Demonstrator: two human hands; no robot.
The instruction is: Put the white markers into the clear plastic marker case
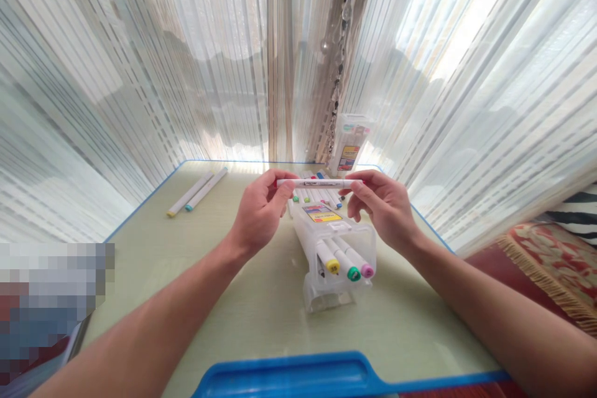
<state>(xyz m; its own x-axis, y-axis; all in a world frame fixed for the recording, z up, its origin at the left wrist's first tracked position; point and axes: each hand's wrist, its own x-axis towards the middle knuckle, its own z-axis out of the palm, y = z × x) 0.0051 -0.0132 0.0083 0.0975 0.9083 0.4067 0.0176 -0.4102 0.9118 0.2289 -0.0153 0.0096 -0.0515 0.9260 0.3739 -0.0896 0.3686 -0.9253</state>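
A white marker (321,184) with red at its ends lies level between my hands. My left hand (261,208) pinches its left end, and my right hand (385,205) pinches the right end. Just below is a clear plastic marker case (305,242), lying on its side with its open end toward me. Inside it are several markers, among them a yellow-capped marker (332,265), a green-capped marker (353,272) and a pink-capped marker (368,270). Behind the case, partly hidden by my hands, several loose markers (317,196) lie in a group.
Two markers, a yellow-ended one (189,194) and a teal-ended one (206,189), lie at the table's left. A second clear case (351,143) stands upright at the back. The blue-edged table (153,273) has a blue tray (289,376) in front. Striped curtains (224,74) hang behind.
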